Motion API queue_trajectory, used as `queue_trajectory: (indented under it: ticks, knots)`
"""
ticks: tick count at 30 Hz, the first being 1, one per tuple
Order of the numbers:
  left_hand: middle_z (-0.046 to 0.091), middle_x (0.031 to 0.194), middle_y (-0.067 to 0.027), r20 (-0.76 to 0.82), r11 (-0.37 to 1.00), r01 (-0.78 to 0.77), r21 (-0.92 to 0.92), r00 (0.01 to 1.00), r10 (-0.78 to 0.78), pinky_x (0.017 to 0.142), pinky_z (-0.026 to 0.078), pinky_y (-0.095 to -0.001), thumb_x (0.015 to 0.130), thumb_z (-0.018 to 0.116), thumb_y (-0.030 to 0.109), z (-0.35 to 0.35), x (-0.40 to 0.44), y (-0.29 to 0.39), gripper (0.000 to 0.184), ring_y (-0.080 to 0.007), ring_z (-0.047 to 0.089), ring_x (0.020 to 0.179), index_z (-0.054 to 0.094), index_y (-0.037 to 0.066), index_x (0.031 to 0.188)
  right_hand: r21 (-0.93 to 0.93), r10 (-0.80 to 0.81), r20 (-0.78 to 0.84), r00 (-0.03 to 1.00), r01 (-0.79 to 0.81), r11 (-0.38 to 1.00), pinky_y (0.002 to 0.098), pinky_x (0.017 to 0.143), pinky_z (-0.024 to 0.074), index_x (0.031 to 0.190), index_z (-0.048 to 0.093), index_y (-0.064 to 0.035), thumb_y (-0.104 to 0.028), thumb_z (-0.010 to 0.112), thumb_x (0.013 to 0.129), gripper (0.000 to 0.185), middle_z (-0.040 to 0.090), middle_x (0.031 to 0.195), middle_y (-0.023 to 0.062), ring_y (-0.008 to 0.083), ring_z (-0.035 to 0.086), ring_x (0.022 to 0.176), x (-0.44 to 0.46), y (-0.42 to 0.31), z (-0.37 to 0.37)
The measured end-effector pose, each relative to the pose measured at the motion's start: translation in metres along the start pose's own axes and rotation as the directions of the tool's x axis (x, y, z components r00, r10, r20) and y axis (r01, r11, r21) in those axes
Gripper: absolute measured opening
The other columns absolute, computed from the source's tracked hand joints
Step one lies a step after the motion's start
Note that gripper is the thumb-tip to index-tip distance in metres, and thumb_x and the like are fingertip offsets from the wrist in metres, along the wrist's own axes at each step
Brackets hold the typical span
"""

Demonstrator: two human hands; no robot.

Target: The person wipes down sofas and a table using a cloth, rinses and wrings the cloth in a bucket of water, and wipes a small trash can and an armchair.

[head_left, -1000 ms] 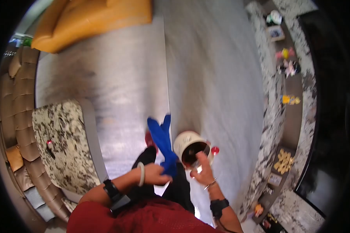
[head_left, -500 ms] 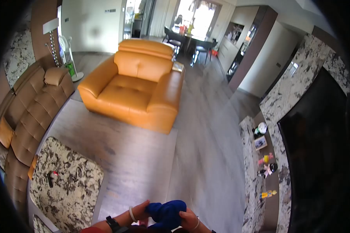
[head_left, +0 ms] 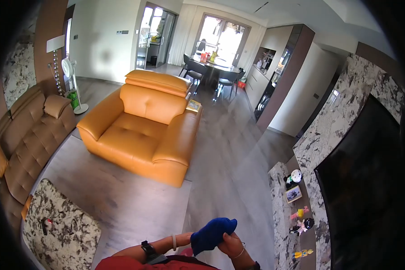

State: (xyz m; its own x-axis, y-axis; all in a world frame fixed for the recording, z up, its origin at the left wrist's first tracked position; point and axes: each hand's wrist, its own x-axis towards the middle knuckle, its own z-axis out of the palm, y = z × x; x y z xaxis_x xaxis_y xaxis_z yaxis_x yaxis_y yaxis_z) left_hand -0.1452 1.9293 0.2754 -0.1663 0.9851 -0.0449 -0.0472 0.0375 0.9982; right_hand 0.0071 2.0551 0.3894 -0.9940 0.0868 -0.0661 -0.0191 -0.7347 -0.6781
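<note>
A bunched dark blue cloth [head_left: 213, 235] is held up between my two hands at the bottom of the view, in front of my red top. My left hand [head_left: 186, 239] grips its left side, the fingers hidden behind or within the fabric. On the right side my right hand [head_left: 231, 245] pinches the cloth with the thumb on the near face.
An orange armchair [head_left: 137, 130] stands ahead on the floor, with a brown sofa [head_left: 33, 139] to the left. A stone-topped table [head_left: 63, 227] is at lower left. On the right, figurines and a framed photo [head_left: 293, 194] line a ledge below the television [head_left: 369, 180].
The cloth has been turned and stretched into a longer, slanting shape, and my left fingers have gone out of sight behind it. My view has tilted up, so the room sits lower.
</note>
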Motion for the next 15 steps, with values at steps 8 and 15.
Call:
queue_trajectory:
  ticks: [8, 15]
  knots:
    - [0.046, 0.126, -0.0162, 0.088, 0.462, 0.063, -0.884, 0.996, 0.033, 0.100, 0.030, -0.0377, 0.091, 0.024, 0.050, -0.079, 0.061, 0.040, 0.065, -0.0249, 0.043, 0.118, 0.036, -0.002, 0.128, -0.391, -0.090, -0.285, 0.954, -0.030, 0.920, 0.0326, 0.094, 0.0376, 0.122, 0.041, 0.0011, -0.019, 0.048, 0.089, 0.039, 0.052, 0.116, 0.0107, 0.0200, 0.049, 0.107, 0.112, -0.116, -0.061]
    - [0.064, 0.085, -0.0049, -0.417, 0.863, 0.007, -0.505, 0.873, -0.252, 0.072, 0.046, -0.0249, 0.089, 0.049, 0.028, -0.192, 0.100, 0.059, 0.031, -0.0124, 0.059, 0.078, 0.061, -0.001, 0.094, -0.739, 0.279, -0.319, 0.906, -0.423, 0.525, 0.0291, 0.079, 0.0453, 0.103, 0.058, 0.0014, -0.018, 0.063, 0.077, 0.033, 0.061, 0.093, 0.0044, 0.0153, 0.056, 0.086, 0.228, -0.139, -0.119]
